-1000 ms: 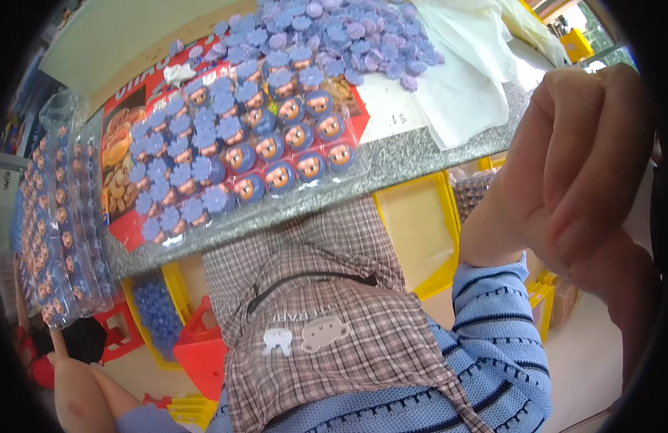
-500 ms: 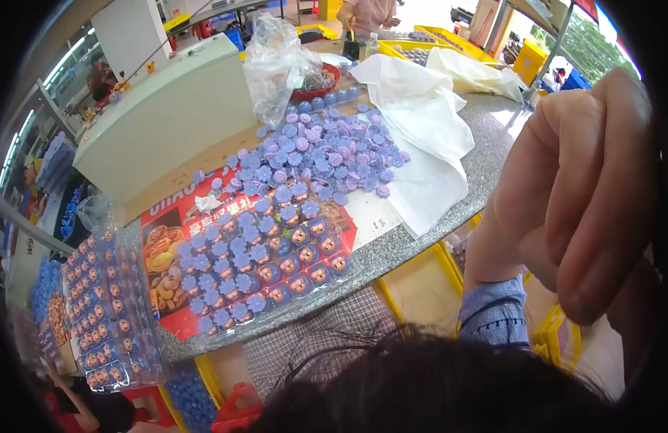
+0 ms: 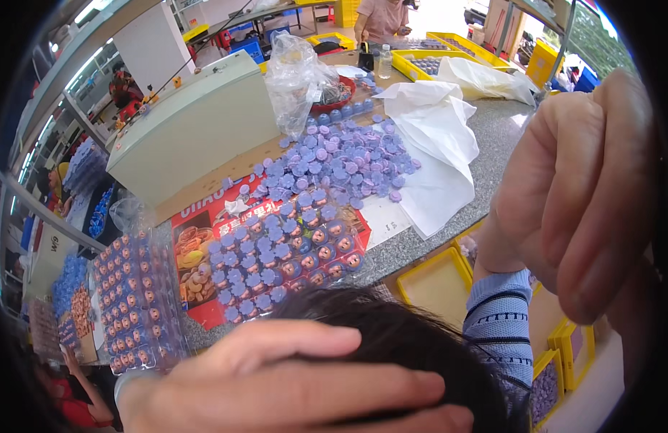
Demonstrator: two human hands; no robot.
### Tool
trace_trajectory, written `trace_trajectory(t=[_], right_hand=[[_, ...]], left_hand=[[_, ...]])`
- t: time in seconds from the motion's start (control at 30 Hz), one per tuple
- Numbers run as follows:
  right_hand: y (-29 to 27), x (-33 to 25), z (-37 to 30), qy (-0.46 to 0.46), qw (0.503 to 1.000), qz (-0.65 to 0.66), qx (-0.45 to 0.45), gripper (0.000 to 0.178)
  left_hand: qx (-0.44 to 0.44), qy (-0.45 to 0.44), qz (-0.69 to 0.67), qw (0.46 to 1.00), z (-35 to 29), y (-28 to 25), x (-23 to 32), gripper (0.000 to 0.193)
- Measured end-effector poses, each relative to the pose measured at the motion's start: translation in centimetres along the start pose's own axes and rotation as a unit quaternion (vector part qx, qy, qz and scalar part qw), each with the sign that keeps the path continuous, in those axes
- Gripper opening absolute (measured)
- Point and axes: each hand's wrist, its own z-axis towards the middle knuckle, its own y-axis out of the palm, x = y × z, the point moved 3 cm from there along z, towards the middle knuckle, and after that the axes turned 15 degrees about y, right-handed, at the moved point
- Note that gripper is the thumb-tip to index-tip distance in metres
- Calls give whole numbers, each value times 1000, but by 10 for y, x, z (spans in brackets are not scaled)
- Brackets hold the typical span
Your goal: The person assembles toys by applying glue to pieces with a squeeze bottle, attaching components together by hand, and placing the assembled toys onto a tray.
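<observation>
My left hand (image 3: 291, 379) reaches in from the lower left, fingers stretched out to the right over dark hair, holding nothing that shows. Big and close at the right, my right hand (image 3: 576, 195) has its fingers bent and closed; whatever they may hold is hidden. Both hands are apart from the table. Nearest my left hand is a clear plastic tray (image 3: 359, 260) of small doll heads (image 3: 327, 252), many topped with blue flower-shaped caps (image 3: 275, 234). Behind it lies a heap of loose blue and lilac caps (image 3: 341, 162). More heads fill clear trays (image 3: 135, 303) at the left.
A pale box (image 3: 193, 126) stands at the back left, beside a clear plastic bag (image 3: 291, 76) and a red bowl (image 3: 346, 94). White sheeting (image 3: 439, 151) covers part of the grey table (image 3: 504, 137). Yellow crates (image 3: 435, 285) sit below the edge. A person (image 3: 381, 22) is at the far side.
My left hand has come into view from the lower left. The table and its things have shifted right and slightly down in the picture. My right hand keeps its pose.
</observation>
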Motion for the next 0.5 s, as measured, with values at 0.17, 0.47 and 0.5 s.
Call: trace_trajectory(t=[0.17, 0.47, 0.5], right_hand=[[35, 10, 31, -19, 999, 34, -11, 51], [2, 8, -14, -10, 999, 27, 44, 52], [-5, 9, -11, -10, 998, 27, 47, 52]], left_hand=[[3, -29, -37, 999, 13, 42, 33, 35], [-69, -42, -164, 983, 430, 330, -219, 44], [-74, -44, -177, 980, 443, 340, -226, 45]])
